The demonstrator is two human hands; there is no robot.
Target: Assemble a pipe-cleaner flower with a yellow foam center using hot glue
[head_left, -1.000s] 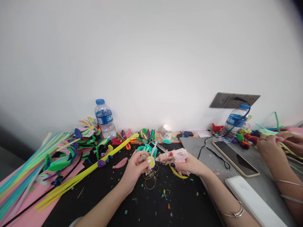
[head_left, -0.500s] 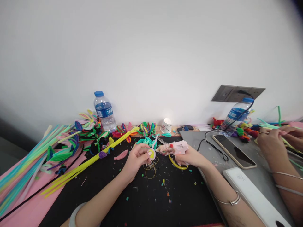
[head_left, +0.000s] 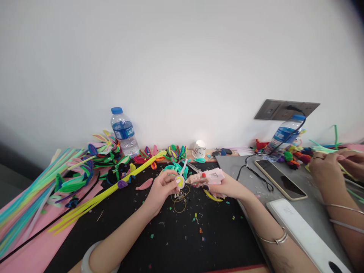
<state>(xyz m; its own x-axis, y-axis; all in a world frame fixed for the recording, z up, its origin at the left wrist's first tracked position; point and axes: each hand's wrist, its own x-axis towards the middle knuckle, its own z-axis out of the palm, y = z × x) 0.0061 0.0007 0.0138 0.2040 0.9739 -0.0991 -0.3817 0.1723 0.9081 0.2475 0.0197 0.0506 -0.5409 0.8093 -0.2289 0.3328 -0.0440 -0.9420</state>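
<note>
My left hand [head_left: 162, 188] pinches a small round pipe-cleaner piece [head_left: 180, 181], yellow and pink with a white stem sticking up. My right hand [head_left: 227, 186] grips a pink glue gun [head_left: 207, 177] whose nozzle points left and touches that piece. Both hands hover over a black mat [head_left: 170, 239] strewn with tiny coloured scraps. Thin wire loops [head_left: 179, 203] lie on the mat just below the piece.
Long pipe cleaners [head_left: 34, 197] and finished flowers [head_left: 108, 159] crowd the left. Two water bottles [head_left: 123, 131] [head_left: 281, 138], a lit candle cup [head_left: 200, 148], a phone [head_left: 280, 179] and a white case [head_left: 304, 235] are around. Another person's hands [head_left: 327, 170] work at far right.
The view has tilted slightly, so everything sits a little higher in the picture. My hands keep the glue gun's nozzle against the small piece; the grip is unchanged.
</note>
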